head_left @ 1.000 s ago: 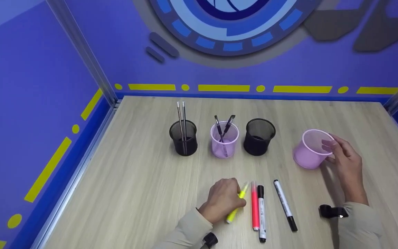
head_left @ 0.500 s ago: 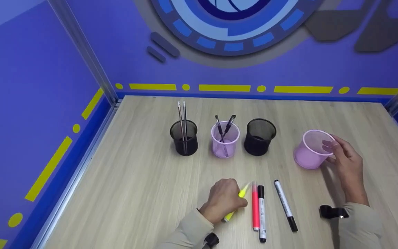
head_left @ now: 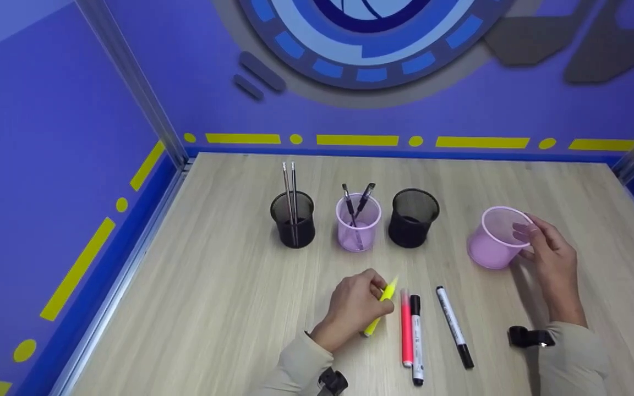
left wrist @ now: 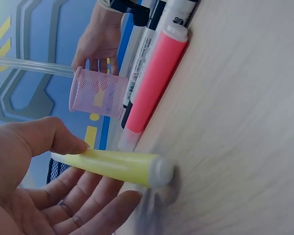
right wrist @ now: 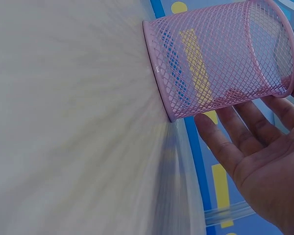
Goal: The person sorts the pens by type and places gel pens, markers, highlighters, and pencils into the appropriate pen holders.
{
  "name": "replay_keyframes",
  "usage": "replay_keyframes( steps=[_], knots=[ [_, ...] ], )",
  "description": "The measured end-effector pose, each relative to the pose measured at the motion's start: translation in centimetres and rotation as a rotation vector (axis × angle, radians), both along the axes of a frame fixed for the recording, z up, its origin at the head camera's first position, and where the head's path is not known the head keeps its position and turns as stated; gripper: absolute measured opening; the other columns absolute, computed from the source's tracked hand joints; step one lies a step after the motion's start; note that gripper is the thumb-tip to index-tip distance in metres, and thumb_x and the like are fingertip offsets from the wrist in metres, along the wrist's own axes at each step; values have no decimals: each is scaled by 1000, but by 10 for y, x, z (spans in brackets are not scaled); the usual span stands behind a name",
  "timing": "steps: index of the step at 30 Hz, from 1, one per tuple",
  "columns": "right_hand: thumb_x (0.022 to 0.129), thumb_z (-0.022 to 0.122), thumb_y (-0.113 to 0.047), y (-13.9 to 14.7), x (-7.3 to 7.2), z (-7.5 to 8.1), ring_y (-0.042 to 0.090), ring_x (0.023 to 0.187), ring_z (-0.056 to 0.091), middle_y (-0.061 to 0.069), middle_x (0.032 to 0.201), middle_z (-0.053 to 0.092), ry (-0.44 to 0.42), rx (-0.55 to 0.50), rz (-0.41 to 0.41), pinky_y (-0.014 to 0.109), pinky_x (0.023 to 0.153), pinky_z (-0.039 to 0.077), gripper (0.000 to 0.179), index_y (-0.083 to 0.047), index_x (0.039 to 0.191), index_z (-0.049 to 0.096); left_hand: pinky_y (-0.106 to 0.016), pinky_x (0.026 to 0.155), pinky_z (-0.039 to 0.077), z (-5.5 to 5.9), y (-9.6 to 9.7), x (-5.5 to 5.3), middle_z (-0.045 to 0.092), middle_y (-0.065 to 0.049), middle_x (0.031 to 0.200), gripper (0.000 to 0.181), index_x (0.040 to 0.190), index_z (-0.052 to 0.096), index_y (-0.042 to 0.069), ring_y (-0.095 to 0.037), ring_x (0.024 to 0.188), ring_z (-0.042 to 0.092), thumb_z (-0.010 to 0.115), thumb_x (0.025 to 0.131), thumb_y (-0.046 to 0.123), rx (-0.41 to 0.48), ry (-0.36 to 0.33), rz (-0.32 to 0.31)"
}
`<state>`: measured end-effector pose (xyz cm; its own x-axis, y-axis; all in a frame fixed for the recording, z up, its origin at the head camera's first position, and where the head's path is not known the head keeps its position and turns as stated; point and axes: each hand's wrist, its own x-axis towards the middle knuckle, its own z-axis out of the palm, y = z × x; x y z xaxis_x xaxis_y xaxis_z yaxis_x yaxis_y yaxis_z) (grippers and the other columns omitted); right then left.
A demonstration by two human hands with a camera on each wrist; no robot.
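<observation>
My left hand [head_left: 353,308] pinches a yellow highlighter [head_left: 387,292] between thumb and fingers. In the left wrist view the highlighter [left wrist: 120,165] points its pale end plug toward the tabletop. On the right, my right hand [head_left: 556,264] grips the rim of a pink mesh pen cup [head_left: 493,247], with fingertips showing through its inside. The right wrist view has this cup [right wrist: 210,58] with its base at the table and the fingers along its side. Just right of the left hand lie a pink highlighter [head_left: 406,335] and a black-capped white marker [head_left: 417,346], side by side.
Another white marker [head_left: 454,327] lies farther right. Behind stand a black mesh cup [head_left: 296,234] with two pencils, a pink mesh cup [head_left: 356,236] with two black pens, and another black mesh cup [head_left: 409,231]. Blue panels [head_left: 317,110] border the wooden table [head_left: 229,308].
My left hand has moved slightly forward and up with the yellow highlighter, its fingers now more visible around it. The right hand and its pink cup have stayed put.
</observation>
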<state>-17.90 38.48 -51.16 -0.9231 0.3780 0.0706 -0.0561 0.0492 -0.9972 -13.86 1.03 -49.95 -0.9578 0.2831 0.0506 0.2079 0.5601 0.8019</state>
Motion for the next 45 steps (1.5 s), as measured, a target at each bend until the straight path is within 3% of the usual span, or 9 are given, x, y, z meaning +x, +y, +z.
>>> replay_keyframes(
  steps=[5, 11, 16, 26, 37, 45],
  knots=[
    [109, 63, -34, 0, 0, -1, 3, 115, 64, -9, 121, 73, -23, 36, -12, 13, 85, 56, 48, -10, 150, 61, -19, 63, 49, -2, -1, -3, 69, 11, 79, 23, 94, 75, 13, 2, 71, 60, 81, 74, 3, 108, 43, 1],
    [108, 63, -36, -1, 1, -1, 6, 117, 64, -7, 124, 72, -32, 39, -12, 14, 86, 56, 49, -12, 151, 60, -20, 52, 56, -1, 1, -5, 70, 7, 88, 28, 102, 75, 10, -2, 72, 69, 79, 79, -6, 293, -32, -6],
    [107, 64, -39, 1, 2, -1, 6, 119, 62, -7, 127, 70, -52, 20, -8, 12, 86, 55, 52, -14, 152, 60, -21, 51, 56, 3, 7, -9, 71, 7, 90, 29, 104, 76, 10, -4, 74, 71, 78, 80, -7, 381, -49, 0],
    [107, 66, -37, 0, 0, -4, 8, 116, 64, -6, 123, 73, -17, -42, 7, 13, 85, 56, 51, -13, 151, 61, -22, 71, 61, 17, 25, -22, 73, 4, 93, 30, 107, 74, 6, -6, 78, 72, 79, 81, -8, 470, -11, -38],
    [108, 65, -34, 1, 2, -6, 9, 116, 65, -5, 124, 74, 25, -66, 51, 15, 85, 57, 50, -11, 152, 60, -22, 76, 61, 31, 51, -42, 74, 3, 96, 27, 108, 72, 5, -3, 81, 70, 80, 84, -6, 534, 47, -71],
    [108, 64, -34, 3, 2, -6, 9, 116, 64, -8, 123, 75, 0, -60, 36, 15, 85, 57, 50, -13, 153, 59, -21, 77, 61, 37, 68, -54, 71, 6, 96, 27, 110, 72, 5, -3, 79, 69, 79, 86, -6, 557, 58, -70]
  ],
)
